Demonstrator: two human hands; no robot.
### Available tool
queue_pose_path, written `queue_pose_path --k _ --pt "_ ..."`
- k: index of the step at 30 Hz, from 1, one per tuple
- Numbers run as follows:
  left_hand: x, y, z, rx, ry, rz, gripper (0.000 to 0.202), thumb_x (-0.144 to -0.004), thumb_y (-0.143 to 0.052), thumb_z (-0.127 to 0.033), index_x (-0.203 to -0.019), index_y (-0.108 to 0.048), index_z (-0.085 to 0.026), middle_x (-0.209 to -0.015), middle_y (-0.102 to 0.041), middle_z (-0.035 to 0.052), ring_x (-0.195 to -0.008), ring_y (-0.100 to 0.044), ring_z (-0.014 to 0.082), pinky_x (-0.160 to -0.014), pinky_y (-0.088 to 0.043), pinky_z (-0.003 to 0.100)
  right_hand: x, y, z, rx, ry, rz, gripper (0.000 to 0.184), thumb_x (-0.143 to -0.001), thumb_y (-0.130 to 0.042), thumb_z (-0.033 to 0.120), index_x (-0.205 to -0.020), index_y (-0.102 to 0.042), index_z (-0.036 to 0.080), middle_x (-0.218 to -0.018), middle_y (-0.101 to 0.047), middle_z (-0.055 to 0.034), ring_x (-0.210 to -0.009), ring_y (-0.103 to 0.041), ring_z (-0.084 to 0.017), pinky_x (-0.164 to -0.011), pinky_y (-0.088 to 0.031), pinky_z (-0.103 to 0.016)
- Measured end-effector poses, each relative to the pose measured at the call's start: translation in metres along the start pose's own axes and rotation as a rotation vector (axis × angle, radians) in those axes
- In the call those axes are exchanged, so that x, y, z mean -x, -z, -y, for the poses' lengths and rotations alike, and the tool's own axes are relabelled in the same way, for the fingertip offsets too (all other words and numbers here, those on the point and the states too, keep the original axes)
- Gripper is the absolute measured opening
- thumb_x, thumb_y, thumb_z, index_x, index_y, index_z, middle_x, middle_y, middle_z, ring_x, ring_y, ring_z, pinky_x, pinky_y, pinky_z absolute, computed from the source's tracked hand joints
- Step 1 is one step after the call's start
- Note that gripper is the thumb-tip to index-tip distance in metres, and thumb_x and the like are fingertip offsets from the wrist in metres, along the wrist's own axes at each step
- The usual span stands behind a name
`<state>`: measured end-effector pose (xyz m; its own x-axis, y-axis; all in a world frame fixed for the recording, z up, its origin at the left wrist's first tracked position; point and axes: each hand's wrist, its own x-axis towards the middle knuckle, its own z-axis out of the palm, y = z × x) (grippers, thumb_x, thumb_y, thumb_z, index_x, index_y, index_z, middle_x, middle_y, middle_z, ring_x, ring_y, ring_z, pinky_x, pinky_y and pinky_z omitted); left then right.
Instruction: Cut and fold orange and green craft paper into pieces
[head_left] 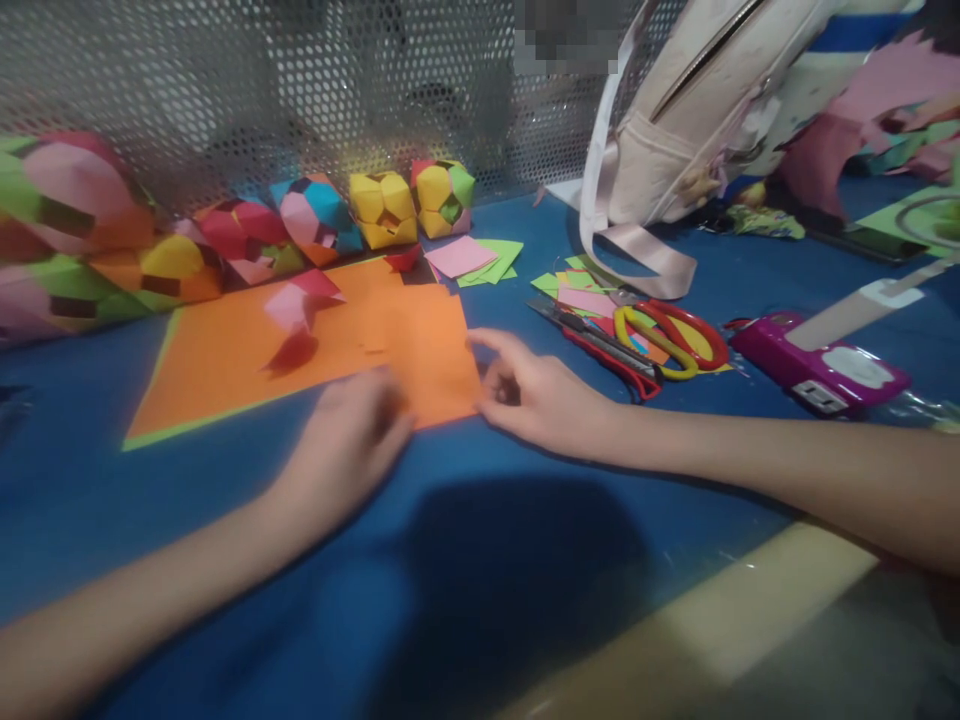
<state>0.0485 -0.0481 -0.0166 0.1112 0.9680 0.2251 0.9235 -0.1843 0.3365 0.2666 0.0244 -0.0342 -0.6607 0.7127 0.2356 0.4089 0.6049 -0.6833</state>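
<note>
A small orange sheet of paper (435,355) lies between my two hands, overlapping a larger orange sheet (217,350) with a green edge showing under it. My left hand (360,415), smeared a little by motion, has its fingers curled closed at the small sheet's lower left edge. At the opposite edge, my right hand (525,385) grips the paper between curled thumb and fingers. Folded pink and red paper pieces (300,315) rest on the larger sheet.
Folded paper balls (382,210) line the metal mesh (262,90) at the back. Right of my right hand lie a utility knife (600,345), scissors (675,335), paper scraps (581,300) and a purple device (817,365). A pale backpack (660,150) stands behind, on the blue surface (300,620).
</note>
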Motion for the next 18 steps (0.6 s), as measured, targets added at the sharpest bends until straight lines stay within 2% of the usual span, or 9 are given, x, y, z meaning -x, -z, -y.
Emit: queue_pose_path --k 4,9,15,18 --pt "-0.0001 -0.0032 0.0044 -0.098 -0.125 -0.017 0.010 -0.090 -0.047 -0.028 -0.083 -0.052 -0.022 -0.080 -0.063 0.0058 -0.075 -0.057 0.0229 -0.069 -0.046 0.036 -0.0005 -0.0028 -0.0046 0.077 0.071 -0.011 0.055 -0.084 -0.055 0.016 -0.138 -0.042 0.014 -0.086 -0.068 -0.0027 -0.079 -0.062 -0.017 -0.076 -0.046 -0.031" --pt "0.0002 -0.0061 0.0102 -0.190 -0.198 0.004 0.017 -0.094 -0.043 -0.026 -0.087 -0.057 -0.020 -0.078 -0.063 0.0065 -0.073 -0.057 0.0229 -0.069 -0.043 0.037 0.0002 -0.0021 -0.0042 0.191 0.110 -0.008 0.047 -0.087 -0.053 0.016 -0.134 -0.046 0.012 -0.087 -0.069 -0.0052 -0.086 -0.064 -0.020 -0.082 -0.048 -0.034" --pt "-0.0013 -0.0044 0.0064 -0.247 -0.272 0.001 0.026 -0.095 -0.040 -0.024 -0.078 -0.060 -0.020 -0.070 -0.059 0.0056 -0.067 -0.053 0.0222 -0.063 -0.037 0.035 0.0008 -0.0041 -0.0075 0.293 0.214 -0.035 0.037 -0.092 -0.051 0.019 -0.128 -0.052 0.013 -0.114 -0.069 -0.0146 -0.098 -0.065 -0.024 -0.088 -0.049 -0.038" --pt "-0.0012 -0.0043 0.0066 -0.246 -0.322 -0.010 0.028 -0.095 -0.040 -0.023 -0.076 -0.061 -0.019 -0.069 -0.059 0.0052 -0.065 -0.052 0.0214 -0.061 -0.035 0.033 0.0003 -0.0053 -0.0087 0.330 0.259 -0.041 0.034 -0.093 -0.049 0.018 -0.126 -0.055 0.009 -0.114 -0.069 -0.0173 -0.098 -0.066 -0.025 -0.088 -0.050 -0.039"
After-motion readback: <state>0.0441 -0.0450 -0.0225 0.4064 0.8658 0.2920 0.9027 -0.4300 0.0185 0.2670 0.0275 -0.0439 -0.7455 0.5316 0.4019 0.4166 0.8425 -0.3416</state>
